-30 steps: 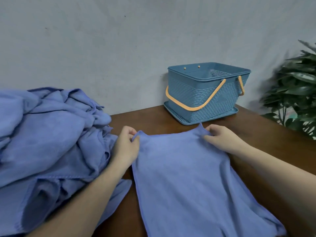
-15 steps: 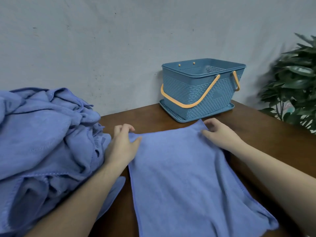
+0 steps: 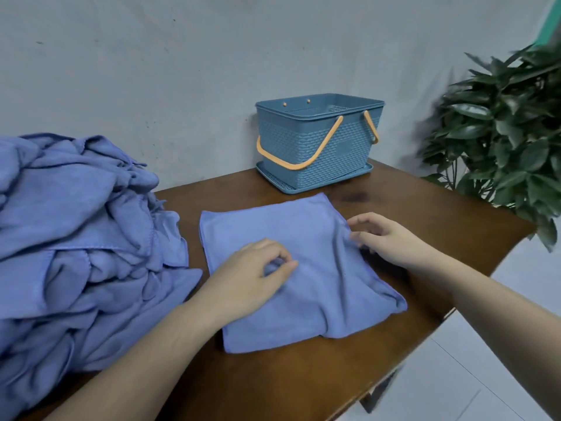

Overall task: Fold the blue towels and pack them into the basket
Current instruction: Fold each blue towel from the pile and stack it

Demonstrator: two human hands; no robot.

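Observation:
A blue towel (image 3: 306, 229) lies flat on the wooden table (image 3: 425, 217) as a rough square in front of me. My left hand (image 3: 252, 276) sits on its middle, thumb and fingertips pinching up a small tuft of the cloth. Over the towel's right edge, my right hand (image 3: 387, 240) has loosely spread fingers and its fingertips touch the hem. The blue woven plastic basket (image 3: 315, 150) with orange handles stands on its tray at the back of the table, and I see nothing inside it.
A tall heap of crumpled blue towels (image 3: 76, 226) fills the table's left side, close to my left forearm. A leafy green plant (image 3: 510, 132) stands past the right corner. The table's edge runs diagonally at right, with white floor below.
Both hands let go of the towel's far corners and drew back toward me. The towel now lies flat; my left hand went to its middle, my right to its right edge.

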